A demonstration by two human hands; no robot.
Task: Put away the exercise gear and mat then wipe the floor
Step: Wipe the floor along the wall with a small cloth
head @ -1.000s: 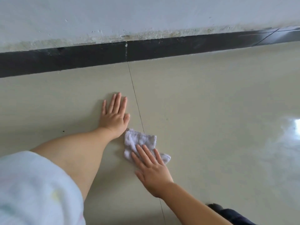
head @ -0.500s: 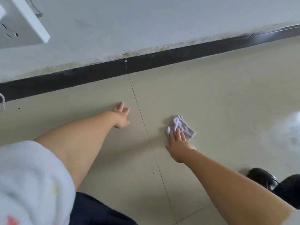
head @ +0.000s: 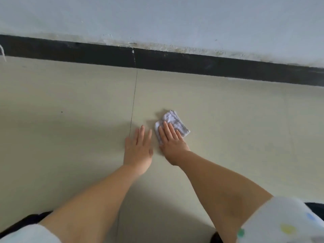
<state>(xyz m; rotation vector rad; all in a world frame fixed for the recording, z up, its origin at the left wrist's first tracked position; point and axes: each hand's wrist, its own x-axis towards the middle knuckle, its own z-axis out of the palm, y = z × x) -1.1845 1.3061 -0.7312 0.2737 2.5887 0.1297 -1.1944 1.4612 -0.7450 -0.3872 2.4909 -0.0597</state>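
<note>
1. Here, right hand [head: 171, 137] presses flat, fingers straight, on the folded white cloth [head: 172, 122], spreading pressure to wipe the floor tile [head: 228, 120].
2. Left hand [head: 138, 148], just left of the cloth, lies flat and empty, likely propping the body.
3. Cloth sits short of the black skirting [head: 192, 64]; no gear or mat visible.

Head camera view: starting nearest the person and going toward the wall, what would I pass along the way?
The bare forearms → the left hand flat on the floor → the right hand, its fingers pressing the cloth → the white cloth → bare tile → the black skirting board → the pale wall.
</note>
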